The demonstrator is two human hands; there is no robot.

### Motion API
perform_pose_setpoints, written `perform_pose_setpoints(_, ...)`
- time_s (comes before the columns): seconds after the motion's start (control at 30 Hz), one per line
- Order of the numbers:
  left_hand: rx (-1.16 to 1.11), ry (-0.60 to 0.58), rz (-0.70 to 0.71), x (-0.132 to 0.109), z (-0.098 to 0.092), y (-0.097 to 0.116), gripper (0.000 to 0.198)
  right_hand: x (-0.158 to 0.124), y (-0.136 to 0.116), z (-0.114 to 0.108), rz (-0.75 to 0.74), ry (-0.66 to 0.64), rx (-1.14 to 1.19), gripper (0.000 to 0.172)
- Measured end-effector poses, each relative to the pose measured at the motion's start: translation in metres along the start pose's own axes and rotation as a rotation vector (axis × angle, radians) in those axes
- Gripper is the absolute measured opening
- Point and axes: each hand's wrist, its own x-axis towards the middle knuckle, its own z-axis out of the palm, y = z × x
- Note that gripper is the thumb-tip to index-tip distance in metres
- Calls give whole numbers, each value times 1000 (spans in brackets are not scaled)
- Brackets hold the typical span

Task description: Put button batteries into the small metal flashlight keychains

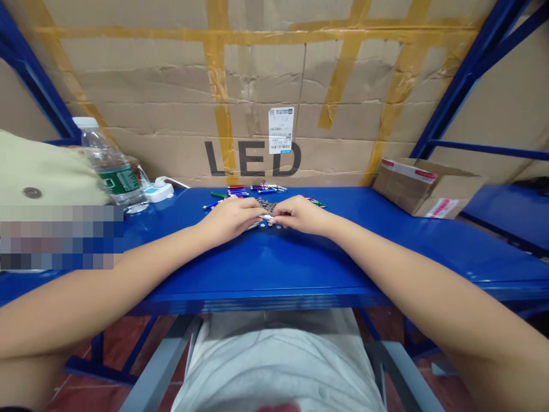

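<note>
Head view: the left hand (229, 220) and right hand (300, 215) rest on the blue steel worktop (274, 269), fingertips converging on a small white part (266, 217); whether either grip holds it cannot be determined. A heap of dark metal parts (266, 206) lies immediately far of the fingertips, small silver discs (274, 226) just near them, and coloured pens (257, 190) farther back.

Workshop or stockroom, blue steel shelving bench (274, 269), taped cardboard backing (150, 74), cardboard carton (424, 189)
</note>
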Motion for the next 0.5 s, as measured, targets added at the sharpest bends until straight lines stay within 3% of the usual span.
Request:
perform_pose_setpoints(0.2,131,37,3,-2,-1,1,32,-4,-6,-6,197,-98,341,32)
perform_pose_setpoints(0.33,48,63,-31,1,1,0,30,0,-2,-5,241,-120,447,32)
perform_pose_setpoints(0.4,-64,86,-81,5,2,-2,30,3,-2,-6,224,-49,337,31)
perform_pose_setpoints(0.5,-227,85,-173,9,2,-4,29,7,-6,-10,113,54,-64,30)
